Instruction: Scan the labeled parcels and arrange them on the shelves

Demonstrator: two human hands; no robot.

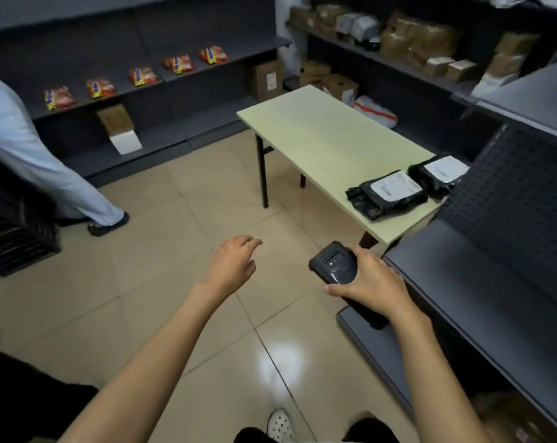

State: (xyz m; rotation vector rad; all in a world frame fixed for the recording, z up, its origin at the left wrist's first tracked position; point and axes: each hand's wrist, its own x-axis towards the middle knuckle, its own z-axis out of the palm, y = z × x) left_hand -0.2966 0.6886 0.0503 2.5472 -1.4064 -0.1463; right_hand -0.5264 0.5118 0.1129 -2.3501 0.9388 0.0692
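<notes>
Scanner (334, 265) gripped in my right hand (371, 284), left hand (235, 263) loose and holding nothing.
Two labeled parcels (386, 194) (438, 173) lie side by side on the table (318, 135) ahead of me.

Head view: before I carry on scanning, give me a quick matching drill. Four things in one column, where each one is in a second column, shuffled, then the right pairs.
Things:
1. scanner
2. black parcels
3. snack packs
4. left hand

Places:
A. in a row on the dark shelf against the far wall
B. in the air above the floor tiles, holding nothing
C. at the near end of the pale table
D. gripped in the right hand

Pairs: 1-D, 2-C, 3-A, 4-B
</notes>
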